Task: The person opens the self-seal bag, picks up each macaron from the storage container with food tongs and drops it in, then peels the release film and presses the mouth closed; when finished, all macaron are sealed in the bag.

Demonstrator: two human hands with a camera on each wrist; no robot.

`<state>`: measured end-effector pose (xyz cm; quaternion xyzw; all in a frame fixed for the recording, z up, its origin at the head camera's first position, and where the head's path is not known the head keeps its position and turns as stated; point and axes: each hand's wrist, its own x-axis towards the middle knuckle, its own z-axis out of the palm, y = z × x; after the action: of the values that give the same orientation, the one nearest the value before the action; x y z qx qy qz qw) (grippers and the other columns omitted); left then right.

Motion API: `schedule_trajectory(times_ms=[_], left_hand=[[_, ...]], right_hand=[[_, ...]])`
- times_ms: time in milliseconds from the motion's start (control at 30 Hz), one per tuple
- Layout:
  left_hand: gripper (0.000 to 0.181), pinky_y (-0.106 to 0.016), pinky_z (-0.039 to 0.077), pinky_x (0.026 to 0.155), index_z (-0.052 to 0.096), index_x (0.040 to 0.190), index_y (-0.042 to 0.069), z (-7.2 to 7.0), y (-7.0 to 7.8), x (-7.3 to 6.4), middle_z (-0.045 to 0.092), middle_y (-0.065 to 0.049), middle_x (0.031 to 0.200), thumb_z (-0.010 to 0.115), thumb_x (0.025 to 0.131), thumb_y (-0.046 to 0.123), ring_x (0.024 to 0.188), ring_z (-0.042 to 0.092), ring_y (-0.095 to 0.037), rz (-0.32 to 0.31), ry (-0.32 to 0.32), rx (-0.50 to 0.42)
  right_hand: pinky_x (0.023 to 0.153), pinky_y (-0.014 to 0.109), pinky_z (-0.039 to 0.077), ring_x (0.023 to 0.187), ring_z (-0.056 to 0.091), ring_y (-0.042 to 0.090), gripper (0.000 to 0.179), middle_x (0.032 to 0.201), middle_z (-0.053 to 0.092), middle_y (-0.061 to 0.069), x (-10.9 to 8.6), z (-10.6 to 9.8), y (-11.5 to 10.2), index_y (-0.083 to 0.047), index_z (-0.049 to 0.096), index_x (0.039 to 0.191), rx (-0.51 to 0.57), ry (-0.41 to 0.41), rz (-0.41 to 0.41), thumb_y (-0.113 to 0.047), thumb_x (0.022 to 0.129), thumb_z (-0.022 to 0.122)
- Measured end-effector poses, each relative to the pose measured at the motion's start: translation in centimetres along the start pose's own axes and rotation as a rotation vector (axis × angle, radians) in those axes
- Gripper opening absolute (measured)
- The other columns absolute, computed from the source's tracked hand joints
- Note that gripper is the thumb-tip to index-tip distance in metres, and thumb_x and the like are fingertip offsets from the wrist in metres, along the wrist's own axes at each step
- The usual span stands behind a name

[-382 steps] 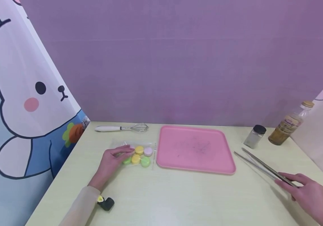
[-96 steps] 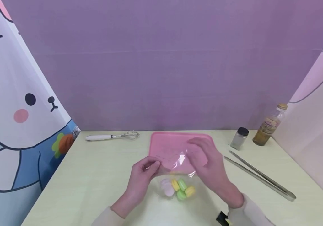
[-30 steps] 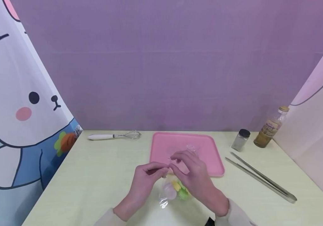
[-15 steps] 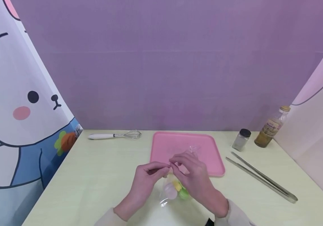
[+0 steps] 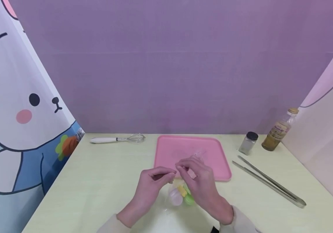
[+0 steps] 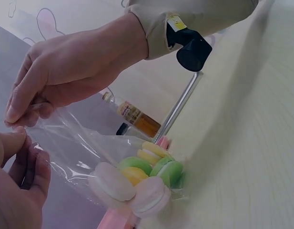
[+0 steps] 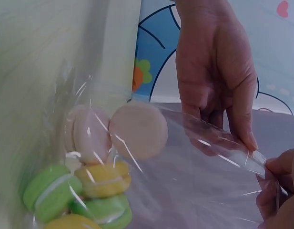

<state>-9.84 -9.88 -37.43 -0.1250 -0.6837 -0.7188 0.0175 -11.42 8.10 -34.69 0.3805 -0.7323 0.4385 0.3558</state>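
A clear plastic bag of lilac, yellow and green macarons hangs upright between both hands, in front of the pink tray. My left hand pinches the bag's upper edge between thumb and fingers. Opposite it, my right hand pinches the same edge, fingertips close beside the left ones. Film runs taut between the two pinches in the right wrist view. The head view has some macarons hidden behind the right hand. On the table at the right lie the metal tongs, held by neither hand.
Behind the tongs stand a small jar with a black lid and a glass bottle of brown liquid. A white-handled whisk lies at the back left. A purple backdrop rises along the table's rear edge.
The tongs have gone from my right hand to the table. The bag, earlier flat at the left, is lifted to the middle in both hands. Recently the fingertips have drawn together at its edge.
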Motion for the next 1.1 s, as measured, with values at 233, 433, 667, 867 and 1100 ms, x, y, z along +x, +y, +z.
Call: schedule_trajectory(times_ms=[233,433,667,867,1100], left_hand=[[0.016,-0.032,0.059,0.086,0.078,0.102,0.006,0.2,0.2,0.0,0.074,-0.018,0.094,0.076,0.092,0.018,0.083,0.069,-0.018,0.026,-0.004,0.005],[0.015,-0.031,0.059,0.086,0.077,0.101,0.004,0.5,0.3,-0.2,0.073,-0.017,0.093,0.076,0.092,0.015,0.081,0.069,-0.017,0.012,-0.008,-0.003],[0.013,-0.032,0.059,0.087,0.077,0.1,0.005,0.3,0.3,-0.3,0.073,-0.016,0.09,0.076,0.092,0.016,0.082,0.069,-0.019,0.009,0.016,-0.005],[0.014,-0.033,0.059,0.087,0.077,0.1,0.004,0.2,0.4,-0.2,0.074,-0.015,0.094,0.076,0.091,0.016,0.084,0.07,-0.021,0.03,0.026,-0.009],[0.013,-0.034,0.06,0.087,0.076,0.099,0.002,0.1,0.4,-0.1,0.074,-0.014,0.096,0.077,0.09,0.011,0.086,0.072,-0.023,0.029,0.065,-0.046]], right_hand=[[0.07,0.017,0.051,0.071,0.061,0.013,0.014,0.085,0.072,0.004,-0.1,0.4,-0.3,-0.004,0.073,0.094,0.013,0.068,0.079,0.008,0.086,0.073],[0.066,0.018,0.051,0.074,0.061,0.013,0.014,0.083,0.071,0.001,0.3,0.5,-0.6,-0.005,0.073,0.094,0.012,0.097,0.164,0.008,0.088,0.072],[0.078,0.022,0.053,0.082,0.068,0.014,0.013,0.09,0.074,0.001,0.4,0.5,-1.1,-0.005,0.072,0.096,0.033,0.095,0.21,0.006,0.09,0.07],[0.075,0.023,0.046,0.082,0.065,0.017,0.014,0.094,0.076,0.007,0.7,0.1,-1.4,-0.001,0.071,0.098,0.12,0.158,0.224,0.01,0.092,0.065],[0.082,0.023,0.052,0.091,0.066,0.019,0.013,0.099,0.074,0.015,1.1,-0.9,-1.4,0.005,0.068,0.097,0.214,0.218,0.214,0.014,0.092,0.061]])
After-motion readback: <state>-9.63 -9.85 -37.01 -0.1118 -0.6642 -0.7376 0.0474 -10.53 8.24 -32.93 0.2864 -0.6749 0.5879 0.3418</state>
